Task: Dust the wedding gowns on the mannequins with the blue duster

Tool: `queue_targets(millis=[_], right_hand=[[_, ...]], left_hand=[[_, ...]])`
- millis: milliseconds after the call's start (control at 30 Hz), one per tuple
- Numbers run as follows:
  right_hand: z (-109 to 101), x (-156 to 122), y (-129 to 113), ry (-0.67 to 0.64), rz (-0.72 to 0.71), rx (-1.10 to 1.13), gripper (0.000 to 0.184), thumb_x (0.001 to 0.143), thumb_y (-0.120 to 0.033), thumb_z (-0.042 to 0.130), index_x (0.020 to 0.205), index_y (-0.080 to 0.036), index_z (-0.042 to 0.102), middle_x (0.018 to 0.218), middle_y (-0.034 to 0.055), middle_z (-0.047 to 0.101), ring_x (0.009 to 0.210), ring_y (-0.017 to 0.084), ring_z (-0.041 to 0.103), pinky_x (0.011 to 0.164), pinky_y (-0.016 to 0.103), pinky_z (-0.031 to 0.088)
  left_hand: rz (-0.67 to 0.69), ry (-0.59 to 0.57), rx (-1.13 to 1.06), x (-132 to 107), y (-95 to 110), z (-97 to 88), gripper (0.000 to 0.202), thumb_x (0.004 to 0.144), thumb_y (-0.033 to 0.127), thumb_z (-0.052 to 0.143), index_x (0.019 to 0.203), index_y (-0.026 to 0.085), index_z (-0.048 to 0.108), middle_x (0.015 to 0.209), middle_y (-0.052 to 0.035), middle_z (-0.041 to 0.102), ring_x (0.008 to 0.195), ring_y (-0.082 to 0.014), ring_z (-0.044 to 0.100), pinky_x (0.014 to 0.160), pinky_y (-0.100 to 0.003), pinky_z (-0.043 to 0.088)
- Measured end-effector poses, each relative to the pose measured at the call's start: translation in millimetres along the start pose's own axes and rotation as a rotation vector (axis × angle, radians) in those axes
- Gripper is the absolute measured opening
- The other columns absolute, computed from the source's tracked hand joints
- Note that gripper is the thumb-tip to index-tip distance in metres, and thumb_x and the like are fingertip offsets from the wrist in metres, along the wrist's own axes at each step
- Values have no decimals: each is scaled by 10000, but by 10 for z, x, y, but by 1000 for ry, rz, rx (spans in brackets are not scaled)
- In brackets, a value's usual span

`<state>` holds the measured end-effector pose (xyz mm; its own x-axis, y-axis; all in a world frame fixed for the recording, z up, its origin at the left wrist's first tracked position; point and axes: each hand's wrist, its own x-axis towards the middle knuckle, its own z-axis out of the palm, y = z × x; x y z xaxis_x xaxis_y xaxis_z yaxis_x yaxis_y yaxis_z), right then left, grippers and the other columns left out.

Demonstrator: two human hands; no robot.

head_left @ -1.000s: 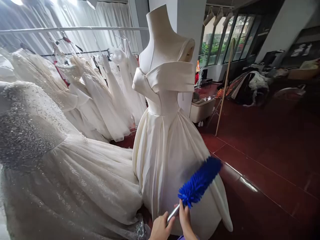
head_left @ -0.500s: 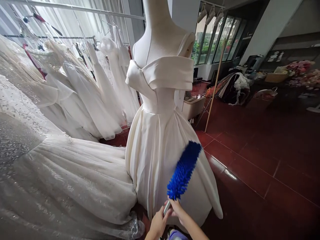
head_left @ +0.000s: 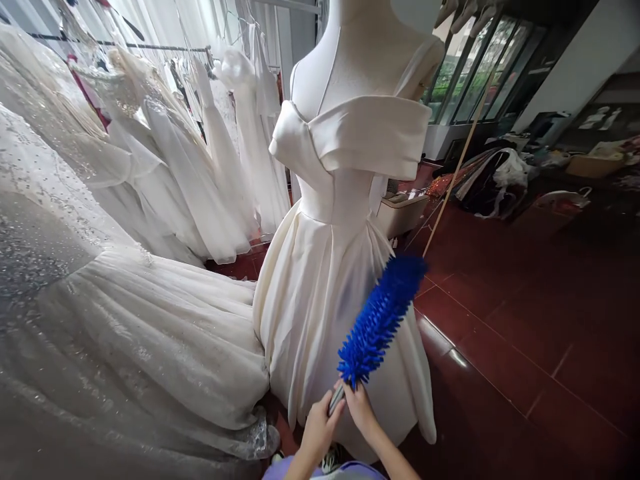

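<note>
Both my hands wrap the metal handle of the blue duster (head_left: 381, 319): left hand (head_left: 316, 427) lower w/ fingers curled round it, right hand (head_left: 358, 408) just above, at the base of the bristles. Duster head tilts up & right, lying vs the skirt of the ivory satin dress (head_left: 330, 267) on the mannequin (head_left: 365, 60). Beaded gown (head_left: 100, 320) spreads at left, rack of white dresses (head_left: 200, 133) behind, wooden pole (head_left: 457, 167) leaning farther back on the red floor (head_left: 525, 320).

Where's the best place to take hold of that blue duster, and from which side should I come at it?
Grip the blue duster by its bare metal handle at the low end, coming from below. The head is all soft bristles and tilts up toward the satin dress. Both the left hand and right hand already sit there.
</note>
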<state>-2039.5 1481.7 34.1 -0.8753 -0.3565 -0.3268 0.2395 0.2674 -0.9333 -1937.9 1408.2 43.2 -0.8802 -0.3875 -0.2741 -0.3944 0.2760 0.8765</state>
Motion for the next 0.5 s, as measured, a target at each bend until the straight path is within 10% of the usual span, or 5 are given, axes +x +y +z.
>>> queue_targets(millis=[167, 367, 500], right_hand=[[233, 155, 15, 36, 144, 6, 519, 532, -726, 546, 670, -227, 494, 588, 50, 652, 397, 158, 516, 374, 297, 381], [725, -359, 825, 179, 595, 142, 494, 616, -718, 543, 657, -228, 495, 635, 85, 702, 424, 168, 597, 392, 274, 429], [1063, -699, 826, 291, 338, -37, 525, 664, -754, 441, 678, -239, 544, 653, 114, 701, 631, 290, 683, 523, 379, 530]], left_hand=[[-19, -77, 30, 207, -144, -184, 535, 861, 596, 354, 1099, 210, 638, 981, -55, 735, 908, -208, 659, 806, -260, 455], [-90, -299, 394, -93, -824, -556, 445, 798, 554, 472, 883, 189, 712, 886, -117, 751, 858, -262, 682, 710, -301, 454], [6, -341, 337, -298, -942, -966, 510, 803, 618, 440, 844, 189, 712, 836, -84, 742, 799, -232, 662, 688, -288, 444]])
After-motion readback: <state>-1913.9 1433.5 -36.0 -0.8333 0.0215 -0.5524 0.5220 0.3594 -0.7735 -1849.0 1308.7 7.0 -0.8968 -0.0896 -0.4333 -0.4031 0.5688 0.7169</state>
